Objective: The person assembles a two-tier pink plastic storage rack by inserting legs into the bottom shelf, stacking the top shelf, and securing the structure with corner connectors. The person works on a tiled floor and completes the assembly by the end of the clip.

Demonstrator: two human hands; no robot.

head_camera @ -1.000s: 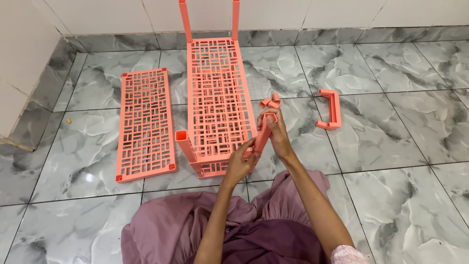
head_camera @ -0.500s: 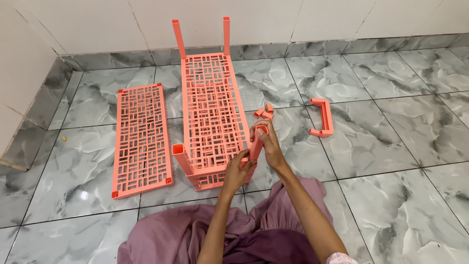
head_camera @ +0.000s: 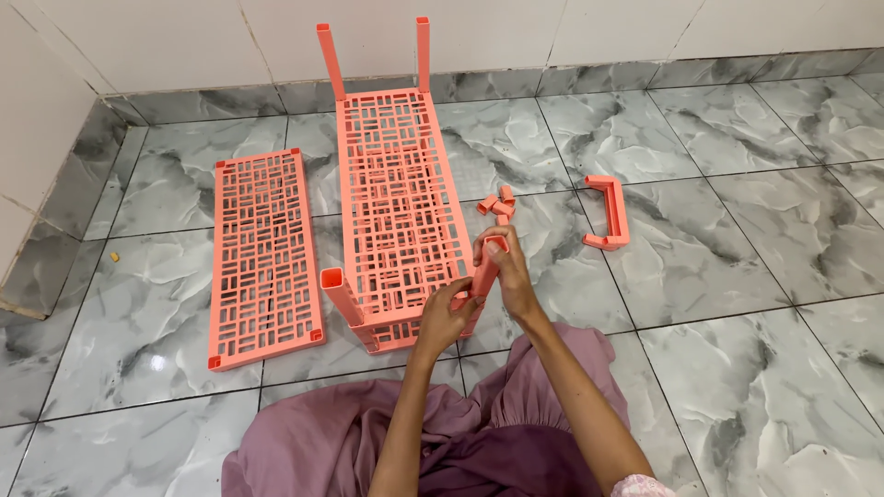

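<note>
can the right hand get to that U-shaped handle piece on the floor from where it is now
Probably yes. The right hand grips a post at the shelf's near corner, and only bare floor tile lies between it and the handle piece. It would have to release the post first.

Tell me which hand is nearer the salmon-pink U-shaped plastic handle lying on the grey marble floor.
Right. The right hand grips the upright leg tube, left of the handle; the left hand sits farther left, at the shelf corner.

Hands at a coral plastic lattice shelf on a grey marble-tile floor

The right hand (head_camera: 509,276) grips a coral plastic post (head_camera: 488,267) at the lattice shelf (head_camera: 396,202) corner; the left hand (head_camera: 444,317) touches that corner. A loose lattice panel (head_camera: 264,253) lies left.
</note>
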